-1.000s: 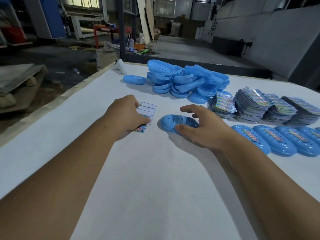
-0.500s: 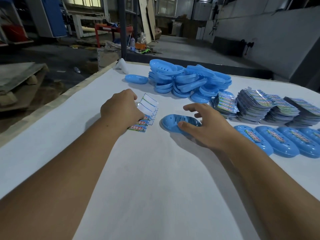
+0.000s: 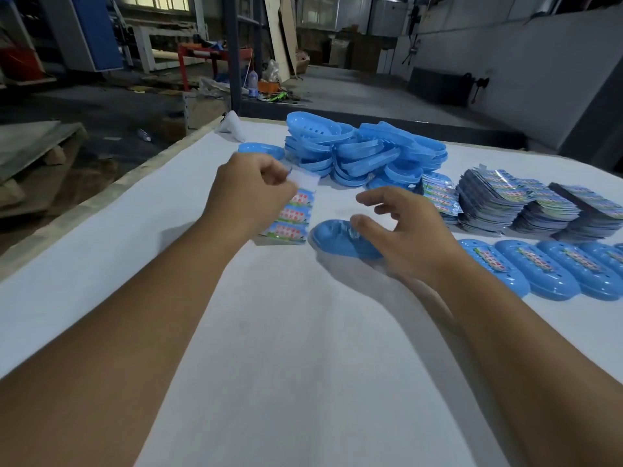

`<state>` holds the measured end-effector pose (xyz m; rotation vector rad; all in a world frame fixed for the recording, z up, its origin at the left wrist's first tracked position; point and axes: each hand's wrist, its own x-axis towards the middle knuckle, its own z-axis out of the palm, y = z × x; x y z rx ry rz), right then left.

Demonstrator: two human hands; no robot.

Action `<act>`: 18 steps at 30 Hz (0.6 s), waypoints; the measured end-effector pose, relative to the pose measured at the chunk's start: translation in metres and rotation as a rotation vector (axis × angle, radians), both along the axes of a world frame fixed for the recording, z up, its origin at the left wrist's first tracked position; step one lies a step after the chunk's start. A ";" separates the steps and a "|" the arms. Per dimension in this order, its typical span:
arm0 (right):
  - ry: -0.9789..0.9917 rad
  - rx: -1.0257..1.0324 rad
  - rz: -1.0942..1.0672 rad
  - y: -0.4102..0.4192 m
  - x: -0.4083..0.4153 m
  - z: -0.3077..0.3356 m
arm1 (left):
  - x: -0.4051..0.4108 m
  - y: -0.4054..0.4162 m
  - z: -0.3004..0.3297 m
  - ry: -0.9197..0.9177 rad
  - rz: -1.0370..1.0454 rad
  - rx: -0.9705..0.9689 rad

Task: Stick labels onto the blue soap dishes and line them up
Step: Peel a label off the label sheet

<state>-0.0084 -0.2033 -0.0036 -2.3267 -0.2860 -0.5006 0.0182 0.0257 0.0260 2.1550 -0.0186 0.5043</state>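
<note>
The white cloth-covered tabletop (image 3: 286, 365) is bare up close. The right hand (image 3: 404, 237) is spread open over a plain blue oval plastic soap dish (image 3: 332, 235). The left hand (image 3: 251, 192) pinches a sheet of colourful labels (image 3: 293, 217), lifting its top. Farther back sits a pile of blue dishes (image 3: 364, 150).

Desk (image 3: 303, 348): carries everything.
Far centre: heap of soap dishes (image 3: 364, 151); a single dish (image 3: 261, 150) just left of it.
Right of heap: label stacks (image 3: 526, 202) side by side.
Near right: row of labelled dishes (image 3: 539, 269), nearer than the stacks.
Centre: lone dish (image 3: 333, 237) on the desk, under the right hand (image 3: 408, 237).
Left of lone dish: label sheet (image 3: 293, 214), in the left hand (image 3: 251, 190).
</note>
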 end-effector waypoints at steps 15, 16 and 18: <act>0.108 0.664 0.088 0.015 -0.009 0.022 | -0.015 -0.022 0.004 0.077 -0.379 -0.272; 0.108 0.658 0.075 0.014 -0.009 0.022 | -0.015 -0.022 0.004 0.076 -0.381 -0.251; 0.111 0.643 0.057 0.014 -0.007 0.021 | -0.015 -0.023 0.002 0.081 -0.386 -0.221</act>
